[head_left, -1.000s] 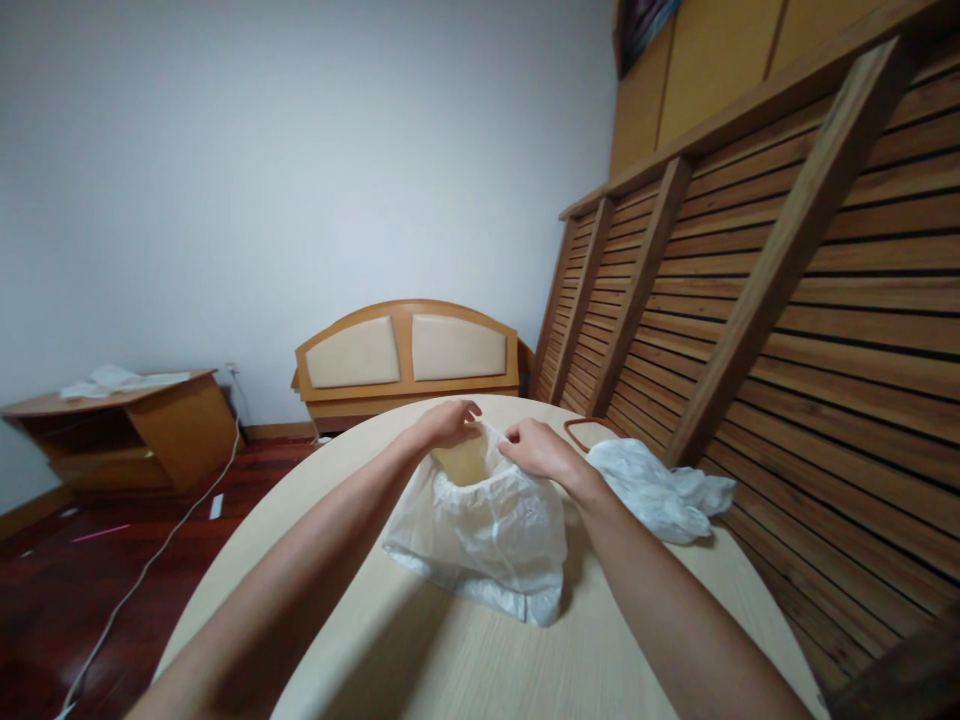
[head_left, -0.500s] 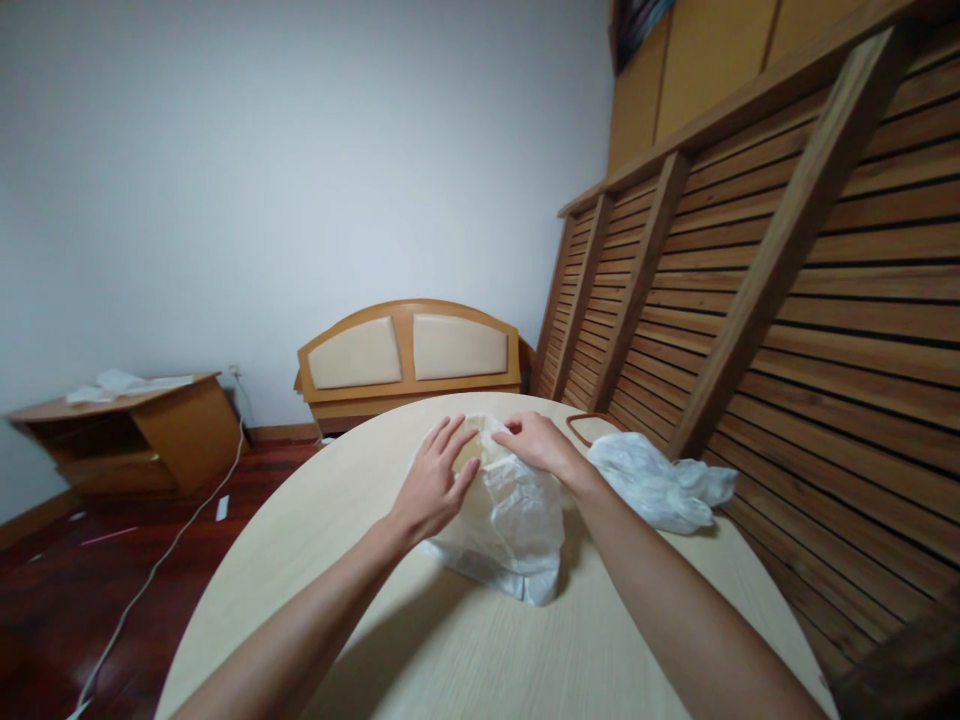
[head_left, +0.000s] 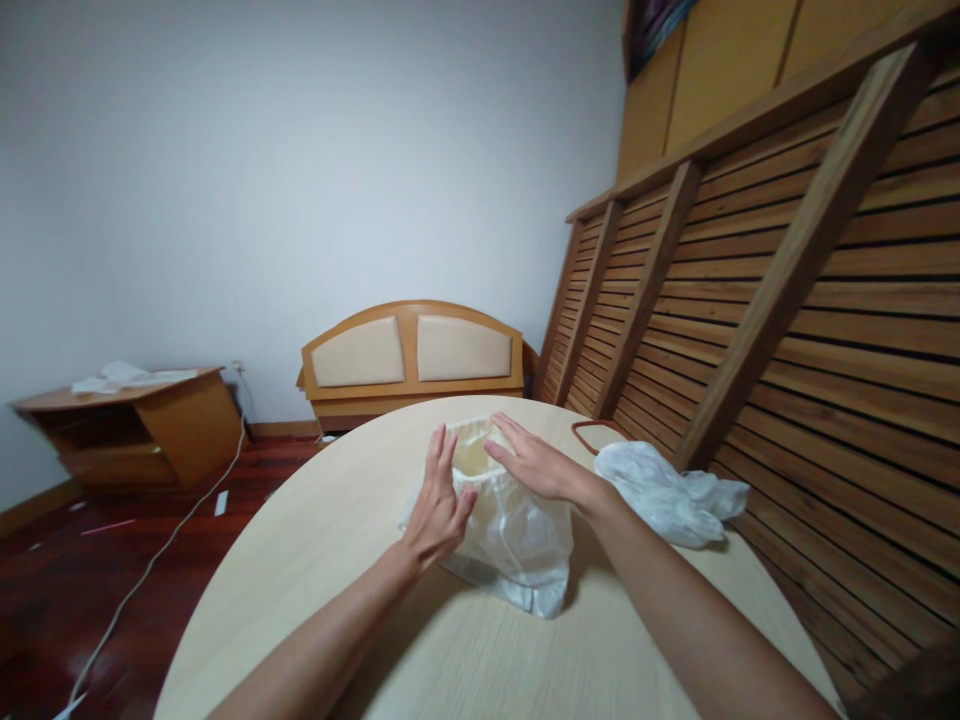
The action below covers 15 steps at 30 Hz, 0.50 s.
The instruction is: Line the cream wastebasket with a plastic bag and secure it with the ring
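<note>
A white translucent plastic bag stands on the round pale wooden table, its mouth open toward the far side. My left hand rests against the bag's left side with the fingers stretched out. My right hand lies flat over the bag's top right edge, fingers straight and apart. Neither hand grips the bag.
A crumpled white plastic bag lies to the right, beside a brown-rimmed object at the table's far edge. Slatted wooden panels lean along the right. A headboard and a low wooden cabinet stand by the far wall; a white cable crosses the floor.
Both hands let go of the bag's rim and opened. The left hand moved down to the bag's left side; the right hand flattened over its top.
</note>
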{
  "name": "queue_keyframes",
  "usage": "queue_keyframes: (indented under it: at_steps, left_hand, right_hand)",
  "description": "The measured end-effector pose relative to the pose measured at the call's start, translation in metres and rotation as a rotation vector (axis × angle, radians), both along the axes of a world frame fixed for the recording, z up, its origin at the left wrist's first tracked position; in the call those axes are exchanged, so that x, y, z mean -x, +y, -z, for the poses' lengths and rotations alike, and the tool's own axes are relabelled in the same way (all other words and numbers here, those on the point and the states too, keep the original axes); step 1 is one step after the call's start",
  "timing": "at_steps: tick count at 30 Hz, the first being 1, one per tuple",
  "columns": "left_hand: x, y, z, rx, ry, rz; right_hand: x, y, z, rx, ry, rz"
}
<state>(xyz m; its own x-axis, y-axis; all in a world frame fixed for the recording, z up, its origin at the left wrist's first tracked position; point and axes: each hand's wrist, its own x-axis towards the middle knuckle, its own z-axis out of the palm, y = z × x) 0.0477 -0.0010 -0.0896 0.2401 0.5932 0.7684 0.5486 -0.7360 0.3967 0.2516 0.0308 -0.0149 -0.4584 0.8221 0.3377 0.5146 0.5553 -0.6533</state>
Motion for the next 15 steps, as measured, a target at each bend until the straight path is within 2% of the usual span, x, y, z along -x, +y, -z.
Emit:
queue_keyframes:
  at_steps: [4, 7, 10, 12, 15]
  left_hand:
    - [-0.001, 0.004, 0.001, 0.048, -0.216, -0.006]
    - [-0.007, 0.006, 0.001, 0.155, -0.394, -0.014]
    - [-0.015, 0.007, 0.006, 0.238, -0.425, 0.018]
    - [-0.019, 0.007, 0.012, 0.242, -0.412, 0.036]
    - [-0.019, 0.007, 0.019, 0.234, -0.39, 0.044]
  right_hand:
    - [-0.005, 0.012, 0.001, 0.069, 0.149, 0.028]
    - [-0.005, 0.023, 0.005, 0.129, 0.336, 0.09]
    - [-0.001, 0.029, 0.017, 0.272, 0.503, 0.024]
    - [0.003, 0.028, 0.026, 0.334, 0.526, -0.032]
    - [0.006, 0.025, 0.037, 0.324, 0.513, -0.048]
